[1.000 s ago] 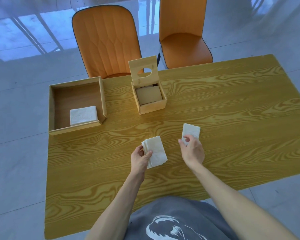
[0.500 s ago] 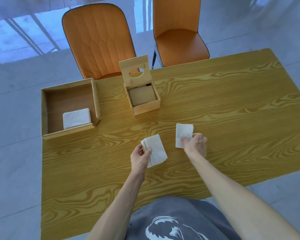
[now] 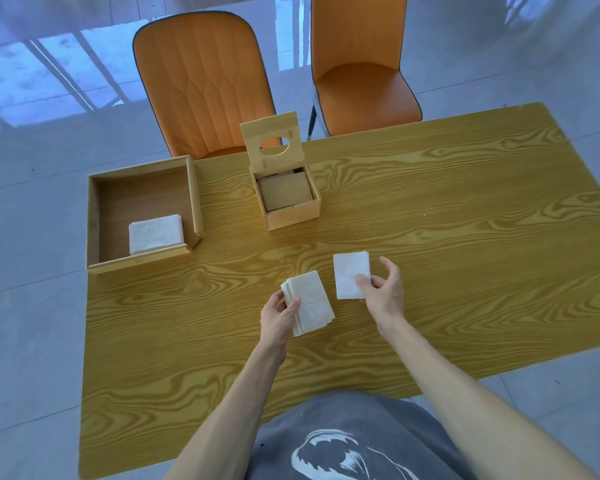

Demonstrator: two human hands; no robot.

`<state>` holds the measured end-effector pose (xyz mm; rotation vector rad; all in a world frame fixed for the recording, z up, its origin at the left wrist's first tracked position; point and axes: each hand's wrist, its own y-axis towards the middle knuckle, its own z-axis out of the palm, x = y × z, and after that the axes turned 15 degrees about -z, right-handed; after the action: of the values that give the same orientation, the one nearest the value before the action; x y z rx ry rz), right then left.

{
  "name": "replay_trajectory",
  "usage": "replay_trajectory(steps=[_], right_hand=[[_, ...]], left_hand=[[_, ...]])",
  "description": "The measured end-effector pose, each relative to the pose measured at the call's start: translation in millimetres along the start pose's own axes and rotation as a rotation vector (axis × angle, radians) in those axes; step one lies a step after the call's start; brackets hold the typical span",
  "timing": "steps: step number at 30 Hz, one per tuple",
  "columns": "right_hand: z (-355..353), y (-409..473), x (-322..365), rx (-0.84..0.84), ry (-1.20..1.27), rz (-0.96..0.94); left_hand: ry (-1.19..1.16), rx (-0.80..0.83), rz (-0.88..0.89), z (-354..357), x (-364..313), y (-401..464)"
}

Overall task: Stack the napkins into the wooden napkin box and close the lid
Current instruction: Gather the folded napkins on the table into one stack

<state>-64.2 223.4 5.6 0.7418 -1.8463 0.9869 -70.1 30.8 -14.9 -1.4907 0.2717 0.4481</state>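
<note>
My left hand (image 3: 278, 315) holds a small stack of white napkins (image 3: 310, 302) just above the table, thumb on top. To its right lies a second white napkin (image 3: 350, 274); my right hand (image 3: 383, 291) pinches its near right corner. The wooden napkin box (image 3: 293, 216) stands farther back at the middle, its lid (image 3: 272, 143) with a round hole tipped up and open. A flat wooden plate shows inside the box. More white napkins (image 3: 155, 233) sit in the wooden tray (image 3: 92, 216) at the left.
The yellow wood-grain table (image 3: 465, 254) stretches bare to the right of the hands. Two orange chairs (image 3: 205, 81) stand behind the far edge. The wooden tray overhangs the table's left edge slightly.
My right hand slid from the top of the single napkin to its near right corner and now pinches it. The left hand kept holding its stack. The head camera shifted a little.
</note>
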Motion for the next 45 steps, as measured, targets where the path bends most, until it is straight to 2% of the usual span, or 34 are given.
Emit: replay_trajectory(steps=[2,4,9,16,23,28,31,33,35,40,43,45], right_hand=[[2,-4,2,0.127,0.13,0.046],[8,-9,-1,0.262,0.161,0.057],[24,-20,-10,0.397,0.147,0.063],[36,-26,-17,0.355,0.057,0.014],[40,-26,-26,0.372,-0.174,-0.103],[39,-29,-23,0.381,-0.272,-0.207],[36,-31,-22,0.327,-0.292,-0.243],[32,-33,-22,0.262,-0.276,-0.253],[28,-33,-20,0.265,-0.223,-0.199],[24,-35,-11,0.452,0.107,0.081],[24,-38,-15,0.52,0.135,0.077],[27,-39,-13,0.501,0.122,0.027]], left_hand=[[-0.001,0.006,-0.003,-1,1,1],[-0.001,0.011,-0.008,-2,1,2],[-0.014,0.022,-0.028,-3,1,3],[-0.039,0.037,-0.051,-6,2,5],[-0.102,0.095,-0.034,-5,-3,-3],[0.025,0.099,0.054,-1,-7,-9],[0.03,0.143,0.074,-6,-8,-8],[-0.012,0.187,0.06,-11,-10,-8],[-0.091,0.244,0.031,-17,-12,-7],[-0.235,0.344,-0.02,-24,-11,-14],[-0.232,0.344,-0.033,-29,-8,-16],[-0.15,0.292,0.024,-35,-7,-18]])
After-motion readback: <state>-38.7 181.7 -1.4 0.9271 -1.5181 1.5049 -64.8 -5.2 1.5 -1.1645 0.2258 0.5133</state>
